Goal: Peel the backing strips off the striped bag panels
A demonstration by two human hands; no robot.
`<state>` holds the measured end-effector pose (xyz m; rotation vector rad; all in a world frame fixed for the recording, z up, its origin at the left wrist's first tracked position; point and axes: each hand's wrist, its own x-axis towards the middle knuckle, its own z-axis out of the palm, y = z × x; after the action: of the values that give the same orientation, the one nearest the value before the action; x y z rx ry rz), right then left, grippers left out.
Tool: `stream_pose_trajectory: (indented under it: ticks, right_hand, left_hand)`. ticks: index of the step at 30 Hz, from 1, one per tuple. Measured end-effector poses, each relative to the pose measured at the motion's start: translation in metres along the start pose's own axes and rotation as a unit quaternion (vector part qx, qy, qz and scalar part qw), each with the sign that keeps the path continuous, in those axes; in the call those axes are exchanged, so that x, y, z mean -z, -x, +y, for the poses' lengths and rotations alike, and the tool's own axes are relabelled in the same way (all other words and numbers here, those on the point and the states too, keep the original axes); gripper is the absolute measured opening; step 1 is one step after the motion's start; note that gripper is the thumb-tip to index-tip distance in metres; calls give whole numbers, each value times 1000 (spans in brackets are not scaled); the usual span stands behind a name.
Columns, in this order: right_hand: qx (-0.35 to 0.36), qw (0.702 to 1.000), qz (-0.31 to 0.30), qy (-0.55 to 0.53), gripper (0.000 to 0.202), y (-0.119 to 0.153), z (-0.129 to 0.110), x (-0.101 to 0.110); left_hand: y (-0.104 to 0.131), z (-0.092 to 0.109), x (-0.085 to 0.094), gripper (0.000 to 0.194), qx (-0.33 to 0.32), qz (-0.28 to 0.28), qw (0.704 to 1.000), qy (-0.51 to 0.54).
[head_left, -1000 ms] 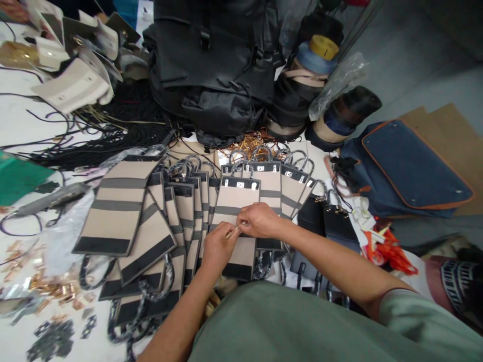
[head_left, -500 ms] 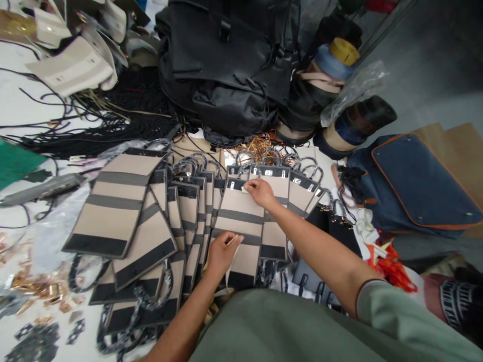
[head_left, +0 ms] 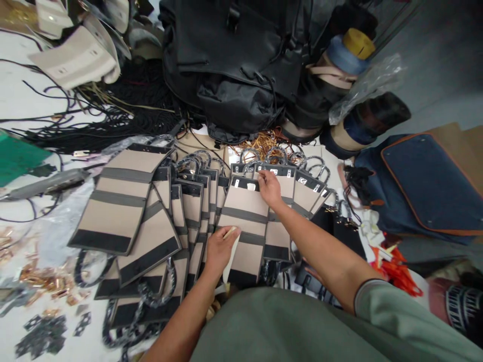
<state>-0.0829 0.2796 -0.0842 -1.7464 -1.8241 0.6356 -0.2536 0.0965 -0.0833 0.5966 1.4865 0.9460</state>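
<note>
My left hand is closed, pinching a long cream strip, seemingly adhesive tape, which hangs toward my lap. Beneath it lies a beige bag panel with grey cross bands and black ends. A small cream patch sits on its black top band, beside a white-marked slot at the left. My right hand is at that panel's top right corner, thumb and fingers pinched together. Whatever is between those fingertips is hidden. More panels with plastic-wrapped handles lie just behind and to the right.
Beige panels overlap in a pile on the left. A black backpack stands behind, with strap rolls beside it. A navy bag is at right. Gold metal pieces lie front left. Possible other person's fingers show under my right arm.
My right hand has moved slightly right, off the middle of the black band, exposing the cream patch there. My left hand has shifted slightly upward, and more of its strip shows.
</note>
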Motion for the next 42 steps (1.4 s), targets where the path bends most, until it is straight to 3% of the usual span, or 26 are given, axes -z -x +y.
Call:
stream_pose_trajectory:
  ticks: [2,4,7,9,11,14,17,20,22,27,31,36,42]
  right_hand:
    - [3,997,-36,-73,29,10,-9,12]
    - [-8,971,-166,-169,33,31,-21,24]
    - [-55,870,-379,-310,43,70,-41,37]
    - [-88,821,-429,-367,45,91,-51,42]
    - [-108,806,-429,-392,43,104,-57,45]
    - [-102,822,-410,-381,35,113,-62,49]
    - [-74,853,-372,-359,28,118,-63,54]
    - [-44,864,-356,-353,27,121,-65,62]
    - [-23,873,-353,-336,26,122,-68,68]
    - [30,910,-331,-248,22,123,-76,82]
    - [129,929,-321,-132,22,118,-82,88]
    - [275,914,-296,35,9,103,-95,89]
    - [319,894,-297,102,9,91,-98,70]
  left_hand:
    - [4,9,1,37,6,-3,1000,-9]
    - [9,18,1,40,6,12,1000,-9]
    - [17,28,0,45,1,36,999,-10]
    - [24,31,-3,48,7,42,999,-8]
    - [31,31,-5,50,19,45,999,5]
    - [41,30,-7,49,12,45,999,14]
    - [48,32,-6,38,-70,23,997,-33]
    - [52,39,-1,49,-162,6,983,-92]
    - [55,43,2,45,-190,-1,973,-133]
    - [60,47,6,18,-218,22,951,-219]
    - [58,44,7,20,-220,28,947,-233]
    - [49,42,10,19,-254,20,937,-239]
    - [40,48,16,17,-290,36,898,-328]
